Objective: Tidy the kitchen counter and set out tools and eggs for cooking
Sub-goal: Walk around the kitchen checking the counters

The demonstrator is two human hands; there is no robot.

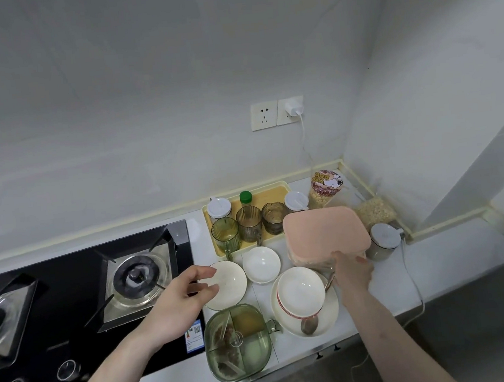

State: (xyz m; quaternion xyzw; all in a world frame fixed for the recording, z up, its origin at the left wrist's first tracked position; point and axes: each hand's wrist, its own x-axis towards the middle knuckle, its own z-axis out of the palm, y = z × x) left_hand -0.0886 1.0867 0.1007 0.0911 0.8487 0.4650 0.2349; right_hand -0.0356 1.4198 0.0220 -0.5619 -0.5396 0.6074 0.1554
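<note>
Pink-lidded rectangular plastic box (325,234) sits toward the right of the white worktop (457,265), its long axis running left to right, lid up and tilted toward the camera. Right hand (350,269) holds its near edge, grip curled around the rim, likely to shift it aside. Left hand (182,297) hovers loosely open over a cream round plate (226,283), probably next to be tidied.
</note>
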